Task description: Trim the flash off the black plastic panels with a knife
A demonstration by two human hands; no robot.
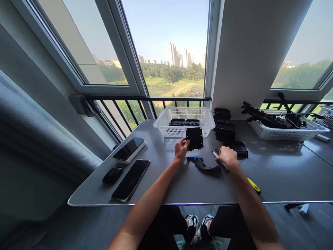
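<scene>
My left hand (181, 149) grips a thin black square plastic panel (194, 138) by its left edge, holding it up above the table in front of the white basket. My right hand (227, 155) is low over the table, its fingers closed on a white-tipped pen (215, 154) that slants beneath it. Between my hands lie a blue marker (195, 158) and a dark strip of cloth (207, 168). Just past my right hand, a black ribbed plastic part (239, 149) rests on the table. My right fingertips are partly hidden.
The white basket (159, 126) holds several black parts (184, 122). Beside it stands a stack of black parts (223, 124). A second basket (273, 133) carries cables and black gear. Phones (130, 180), a mouse (112, 175) and a yellow-handled tool (253, 185) lie nearer the table edge.
</scene>
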